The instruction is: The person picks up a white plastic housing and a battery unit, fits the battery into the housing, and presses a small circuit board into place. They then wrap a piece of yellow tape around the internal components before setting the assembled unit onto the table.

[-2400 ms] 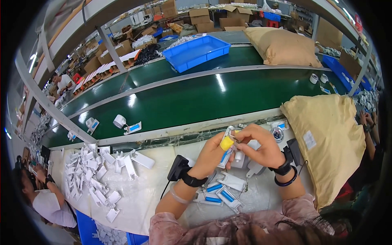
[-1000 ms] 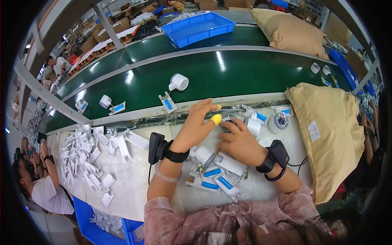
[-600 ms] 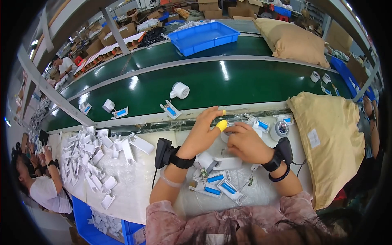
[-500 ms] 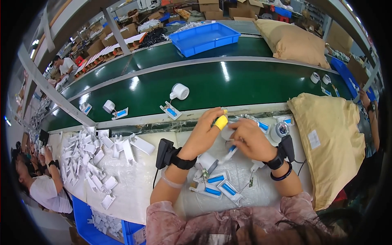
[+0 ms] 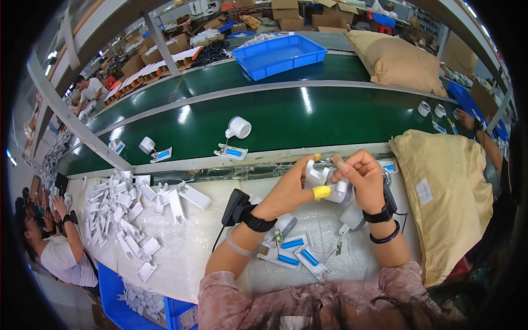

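Note:
My left hand (image 5: 300, 190), with yellow finger covers on two fingers, grips a white plastic housing (image 5: 342, 188) from the left. My right hand (image 5: 363, 177) is closed at the same housing from the right, thumb and forefinger pinched at its top; part of the housing is hidden by the fingers. Below my hands, several white trays with blue battery cells (image 5: 291, 243) lie on the plastic-covered table. Close to them rest a white round unit (image 5: 285, 224) and another white unit (image 5: 352, 215) with thin wires.
A pile of white plastic covers (image 5: 121, 209) spreads over the table's left. Beyond runs a green conveyor belt (image 5: 297, 121) carrying wired white units (image 5: 239, 128). A blue bin (image 5: 279, 58) stands farther back. A tan sack (image 5: 440, 192) lies right; a co-worker's hand (image 5: 465, 118) reaches over the belt.
My hands have come together around the white housing, the right one rising and turning inward. A battery tray on the belt has swung flatter. The co-worker's hand at right has reached farther over the belt.

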A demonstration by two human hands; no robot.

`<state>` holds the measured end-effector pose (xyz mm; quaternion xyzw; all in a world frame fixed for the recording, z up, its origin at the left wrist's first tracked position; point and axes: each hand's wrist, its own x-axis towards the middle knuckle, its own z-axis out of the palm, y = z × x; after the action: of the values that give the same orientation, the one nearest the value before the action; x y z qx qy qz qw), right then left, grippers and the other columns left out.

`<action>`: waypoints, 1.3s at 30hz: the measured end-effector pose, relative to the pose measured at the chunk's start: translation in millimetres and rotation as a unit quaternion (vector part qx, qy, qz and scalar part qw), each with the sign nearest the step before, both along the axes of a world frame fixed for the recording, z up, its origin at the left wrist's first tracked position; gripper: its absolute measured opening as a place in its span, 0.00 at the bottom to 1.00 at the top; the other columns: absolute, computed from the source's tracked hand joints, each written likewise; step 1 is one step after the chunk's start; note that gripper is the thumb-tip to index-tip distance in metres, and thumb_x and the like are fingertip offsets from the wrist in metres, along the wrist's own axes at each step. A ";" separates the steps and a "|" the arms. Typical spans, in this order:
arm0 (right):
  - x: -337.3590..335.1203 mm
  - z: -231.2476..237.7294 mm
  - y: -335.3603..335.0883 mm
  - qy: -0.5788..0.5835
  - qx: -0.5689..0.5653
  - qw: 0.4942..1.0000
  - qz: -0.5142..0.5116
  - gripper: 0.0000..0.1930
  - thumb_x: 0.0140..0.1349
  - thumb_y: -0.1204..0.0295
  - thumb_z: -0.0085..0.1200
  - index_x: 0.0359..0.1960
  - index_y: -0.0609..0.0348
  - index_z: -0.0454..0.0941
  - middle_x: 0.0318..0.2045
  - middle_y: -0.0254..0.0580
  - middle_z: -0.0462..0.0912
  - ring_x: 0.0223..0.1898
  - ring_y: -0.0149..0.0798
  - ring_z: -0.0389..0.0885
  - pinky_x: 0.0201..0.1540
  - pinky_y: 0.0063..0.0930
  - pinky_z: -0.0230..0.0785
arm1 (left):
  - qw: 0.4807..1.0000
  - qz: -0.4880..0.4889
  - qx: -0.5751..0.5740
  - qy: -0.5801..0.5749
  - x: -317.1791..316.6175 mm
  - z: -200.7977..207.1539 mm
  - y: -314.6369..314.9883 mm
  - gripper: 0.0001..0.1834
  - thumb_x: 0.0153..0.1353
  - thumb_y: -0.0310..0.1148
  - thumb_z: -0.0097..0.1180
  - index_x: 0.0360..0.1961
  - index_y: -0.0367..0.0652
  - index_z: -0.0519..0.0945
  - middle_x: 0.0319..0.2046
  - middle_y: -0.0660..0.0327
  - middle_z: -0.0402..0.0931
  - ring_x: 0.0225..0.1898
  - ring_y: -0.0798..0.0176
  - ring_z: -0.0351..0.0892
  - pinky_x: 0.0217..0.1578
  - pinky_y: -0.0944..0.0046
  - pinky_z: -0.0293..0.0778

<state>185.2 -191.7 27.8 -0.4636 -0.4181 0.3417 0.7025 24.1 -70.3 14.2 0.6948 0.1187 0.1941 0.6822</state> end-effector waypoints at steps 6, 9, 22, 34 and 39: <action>16.0 -3.0 -4.5 0.086 -0.007 0.979 0.184 0.03 0.65 0.75 0.53 0.36 0.60 0.72 0.33 0.41 0.81 0.36 0.34 0.83 0.43 0.25 0.73 | 0.993 0.046 0.098 0.038 -2.8 21.3 -10.0 0.36 0.54 0.30 0.65 0.62 0.38 0.62 0.51 0.57 0.72 0.52 0.64 0.72 0.53 0.64 0.68; 7.9 10.5 -10.7 0.034 -0.059 0.962 0.264 0.05 0.67 0.74 0.51 0.41 0.61 0.74 0.33 0.38 0.81 0.40 0.32 0.81 0.45 0.24 0.71 | 0.993 0.083 0.024 -0.083 -10.0 21.9 -8.7 0.31 0.54 0.33 0.65 0.57 0.39 0.67 0.48 0.59 0.73 0.49 0.67 0.72 0.50 0.66 0.69; -28.4 4.7 -7.2 -0.473 0.054 0.867 -0.147 0.08 0.55 0.78 0.59 0.36 0.59 0.76 0.23 0.42 0.76 0.26 0.47 0.73 0.31 0.38 0.66 | 0.994 0.093 -0.046 -0.038 -23.2 43.8 -4.0 0.21 0.63 0.32 0.57 0.57 0.39 0.71 0.38 0.59 0.78 0.31 0.68 0.77 0.33 0.70 0.73; -18.3 7.2 -6.6 -0.383 0.095 0.892 -0.220 0.11 0.53 0.81 0.61 0.38 0.60 0.79 0.31 0.42 0.81 0.34 0.42 0.77 0.39 0.31 0.68 | 0.968 0.072 -0.238 -0.025 -6.7 22.8 -13.5 0.19 0.71 0.39 0.42 0.58 0.42 0.67 0.35 0.59 0.76 0.29 0.67 0.78 0.20 0.68 0.76; -12.0 7.7 -8.3 -0.393 0.105 0.893 -0.193 0.11 0.51 0.83 0.62 0.37 0.60 0.81 0.32 0.42 0.82 0.34 0.42 0.78 0.40 0.31 0.68 | 0.989 0.083 -0.003 -0.119 1.8 8.7 -18.7 0.18 0.69 0.36 0.43 0.57 0.42 0.65 0.37 0.59 0.75 0.30 0.68 0.76 0.20 0.67 0.75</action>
<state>173.2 -200.0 35.5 -0.5553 -0.5959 -0.0564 0.5774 25.9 -88.9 22.8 0.6522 0.0946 0.3312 0.6752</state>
